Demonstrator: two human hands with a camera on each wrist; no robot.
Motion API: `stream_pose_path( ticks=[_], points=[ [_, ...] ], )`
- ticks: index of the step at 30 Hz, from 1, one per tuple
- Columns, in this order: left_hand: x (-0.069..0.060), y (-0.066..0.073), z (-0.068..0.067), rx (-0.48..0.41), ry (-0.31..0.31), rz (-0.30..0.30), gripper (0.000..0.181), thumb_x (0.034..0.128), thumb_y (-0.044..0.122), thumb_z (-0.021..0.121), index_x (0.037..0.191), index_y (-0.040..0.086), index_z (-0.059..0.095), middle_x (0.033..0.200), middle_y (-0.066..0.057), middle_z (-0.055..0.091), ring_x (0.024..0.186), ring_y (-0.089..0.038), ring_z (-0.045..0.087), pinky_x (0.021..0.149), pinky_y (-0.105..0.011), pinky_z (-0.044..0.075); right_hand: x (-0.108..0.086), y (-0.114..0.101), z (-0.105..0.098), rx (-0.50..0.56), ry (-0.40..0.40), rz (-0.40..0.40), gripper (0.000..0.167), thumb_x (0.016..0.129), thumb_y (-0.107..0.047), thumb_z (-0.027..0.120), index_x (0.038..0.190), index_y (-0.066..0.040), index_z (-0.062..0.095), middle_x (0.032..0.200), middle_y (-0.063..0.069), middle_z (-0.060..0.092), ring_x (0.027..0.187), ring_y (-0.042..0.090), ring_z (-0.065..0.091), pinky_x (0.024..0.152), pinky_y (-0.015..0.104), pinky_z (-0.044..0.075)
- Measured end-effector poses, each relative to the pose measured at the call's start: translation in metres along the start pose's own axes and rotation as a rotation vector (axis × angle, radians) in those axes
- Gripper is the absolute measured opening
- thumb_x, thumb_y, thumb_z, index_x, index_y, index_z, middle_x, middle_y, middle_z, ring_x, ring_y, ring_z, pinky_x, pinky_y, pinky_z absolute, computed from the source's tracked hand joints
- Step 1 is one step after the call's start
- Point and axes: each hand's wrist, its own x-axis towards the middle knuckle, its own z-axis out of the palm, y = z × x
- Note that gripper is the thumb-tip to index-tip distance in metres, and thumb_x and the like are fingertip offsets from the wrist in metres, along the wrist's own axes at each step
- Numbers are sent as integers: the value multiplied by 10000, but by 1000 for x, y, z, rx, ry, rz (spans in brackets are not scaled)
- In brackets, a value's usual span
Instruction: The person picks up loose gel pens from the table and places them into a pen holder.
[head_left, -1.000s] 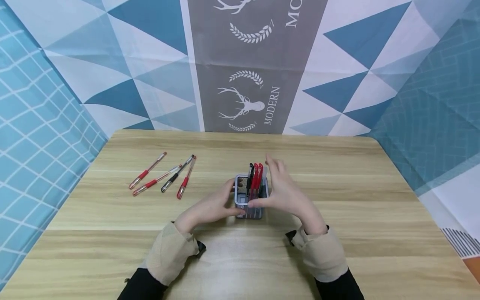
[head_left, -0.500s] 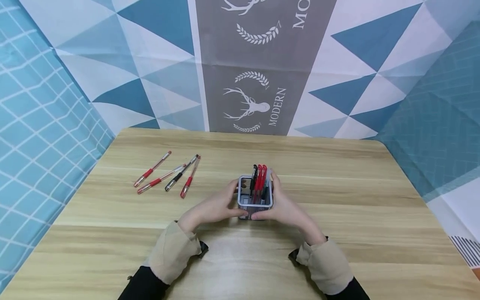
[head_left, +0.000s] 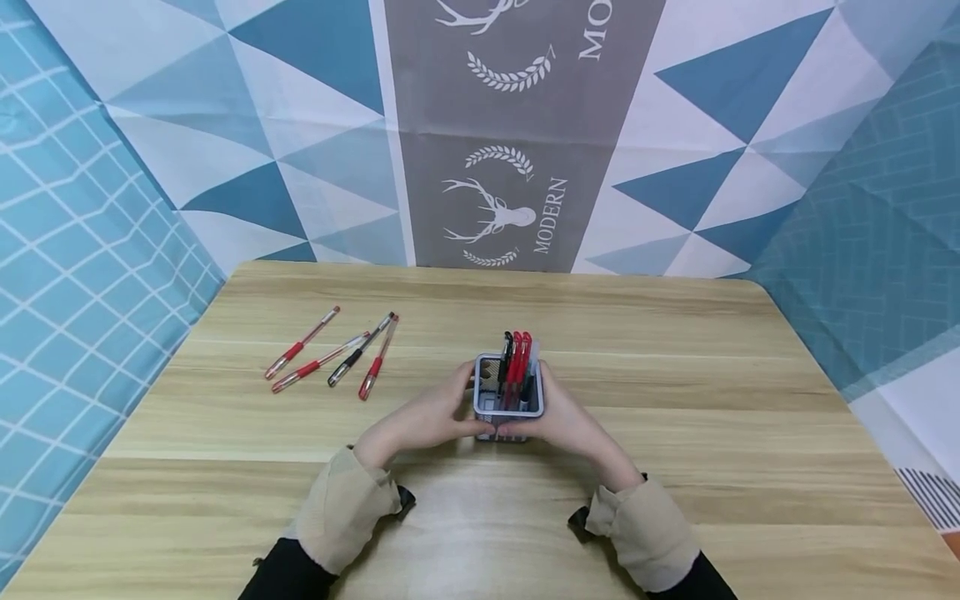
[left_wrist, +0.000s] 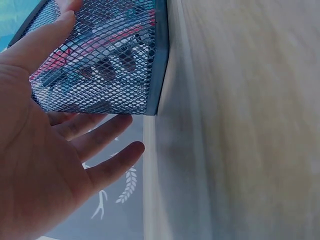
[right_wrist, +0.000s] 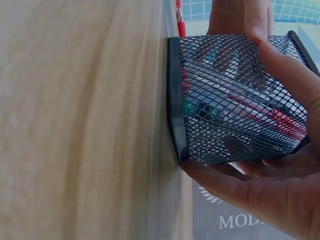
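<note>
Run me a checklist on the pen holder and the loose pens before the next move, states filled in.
1. Pen holder upright, opening upward: ok.
2. Left hand on the holder: ok, thumb across the near side.
3. Right hand on the holder: ok, thumb also on the near side.
4. Pens inside secure: cannot tell; a black pen and two red ones stick up above the rim.
5. All pens inside: not ok; three loose red pens and a loose black pen lie on the table to the left.
6. Grip firm enough for lifting: cannot tell.
</note>
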Motion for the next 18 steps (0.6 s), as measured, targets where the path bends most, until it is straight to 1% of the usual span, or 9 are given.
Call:
stream_pose_path(
  ticks=[4,6,8,13,16,18],
  points=[
    [-1,1,0,15,-10,-17,925,769,414,684,1457,161,118,1450,-87,330,1301,-230,351,1076,-401,307,-4,-14,0,-30,-4,-18,848,649,-57,798,1327,-43,289,1188,149,557,1020,241,575,946,407,439],
    [0,2,-1,21,-12,-17,923,772,406,683,1458,155,119,1452,-83,327,1297,-229,357,1069,-402,318,-5,-18,-1,-45,-11,-32,849,655,-45,791,1332,-21,281,1193,171,552,1035,270,567,951,436,432],
    [0,3,-1,25,-13,-15,914,775,403,681,1456,143,130,1451,-85,329,1293,-231,363,1064,-404,327,-4,-15,-1,-63,-18,-33,867,654,-61,796,1346,-51,273,1200,154,553,1044,256,565,955,431,431],
    [-1,5,-3,20,-14,-8,895,769,399,688,1447,125,171,1431,-89,361,1278,-227,385,1054,-401,342,0,2,-2,-89,-26,-22,924,639,-130,815,1370,-146,250,1217,86,548,1042,190,567,961,384,433],
    [-2,4,-6,24,-22,4,888,756,370,708,1440,114,203,1410,-97,389,1272,-238,393,1061,-415,330,1,5,-2,-85,-30,-25,937,630,-153,821,1369,-153,245,1228,80,539,1050,186,567,969,382,427],
    [-4,1,-10,24,-33,2,841,758,341,711,1417,84,256,1375,-121,425,1251,-262,416,1054,-432,337,1,6,-2,-86,-27,-25,935,623,-166,826,1361,-150,253,1230,81,538,1060,192,563,974,391,421]
  ],
)
